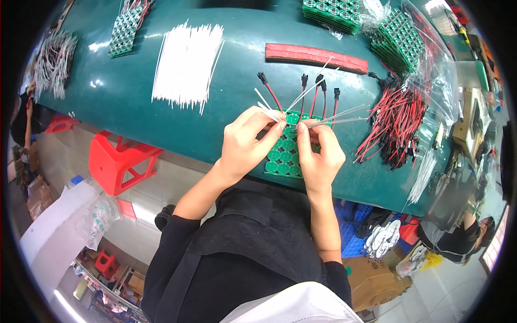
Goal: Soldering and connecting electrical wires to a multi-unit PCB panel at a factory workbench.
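Both my hands are over a green panel of small round circuit boards (284, 157) at the table's near edge. My left hand (240, 142) is closed in a pinch on thin white strips (260, 100), which look like cable ties or fine tubes. More thin strips (347, 114) stick out to the right from the pinched fingers of my right hand (321, 154). Several red-and-black wire leads (314, 102) with black connectors rise from the panel's far edge. My fingertips hide where the strips and wires meet the panel.
A pile of white strips (187, 64) lies left of centre on the green table (124, 102). Beyond the panel is a red padded bar (316, 57). Red-and-black leads (393, 121) and stacked green panels (398, 40) are on the right. A red stool (110, 164) stands left.
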The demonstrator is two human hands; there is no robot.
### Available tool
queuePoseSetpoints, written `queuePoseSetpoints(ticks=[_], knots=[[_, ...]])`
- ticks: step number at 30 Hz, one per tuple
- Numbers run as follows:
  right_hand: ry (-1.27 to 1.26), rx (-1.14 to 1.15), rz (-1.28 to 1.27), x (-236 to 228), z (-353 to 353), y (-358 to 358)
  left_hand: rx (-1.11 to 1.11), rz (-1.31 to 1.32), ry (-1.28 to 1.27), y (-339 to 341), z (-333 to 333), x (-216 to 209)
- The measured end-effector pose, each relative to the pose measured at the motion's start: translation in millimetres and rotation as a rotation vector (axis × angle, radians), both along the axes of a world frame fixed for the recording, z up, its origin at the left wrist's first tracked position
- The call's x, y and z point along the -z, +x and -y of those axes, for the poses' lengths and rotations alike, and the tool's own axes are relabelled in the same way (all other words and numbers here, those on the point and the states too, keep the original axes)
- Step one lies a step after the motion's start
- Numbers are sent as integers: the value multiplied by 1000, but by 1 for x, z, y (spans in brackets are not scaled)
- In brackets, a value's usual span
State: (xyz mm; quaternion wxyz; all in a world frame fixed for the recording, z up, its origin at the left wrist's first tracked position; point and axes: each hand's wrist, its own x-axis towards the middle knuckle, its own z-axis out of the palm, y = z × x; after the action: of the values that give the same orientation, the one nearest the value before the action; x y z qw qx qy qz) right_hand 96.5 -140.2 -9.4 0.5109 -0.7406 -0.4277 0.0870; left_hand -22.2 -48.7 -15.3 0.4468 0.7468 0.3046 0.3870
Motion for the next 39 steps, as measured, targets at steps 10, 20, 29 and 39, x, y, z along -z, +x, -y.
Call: queuePoseSetpoints(ticks=[10, 20, 29, 39], knots=[[-19, -4, 104, -10, 2, 3, 28, -148, 93, 1, -1, -7], [-8, 95, -28, -4, 12, 10, 24, -224, 182, 4, 4, -15], [3, 31, 10, -4, 10, 12, 74, -16, 4, 12, 8, -7], [-76, -18, 196, -9, 8, 13, 50, -88, 141, 16, 9, -4]])
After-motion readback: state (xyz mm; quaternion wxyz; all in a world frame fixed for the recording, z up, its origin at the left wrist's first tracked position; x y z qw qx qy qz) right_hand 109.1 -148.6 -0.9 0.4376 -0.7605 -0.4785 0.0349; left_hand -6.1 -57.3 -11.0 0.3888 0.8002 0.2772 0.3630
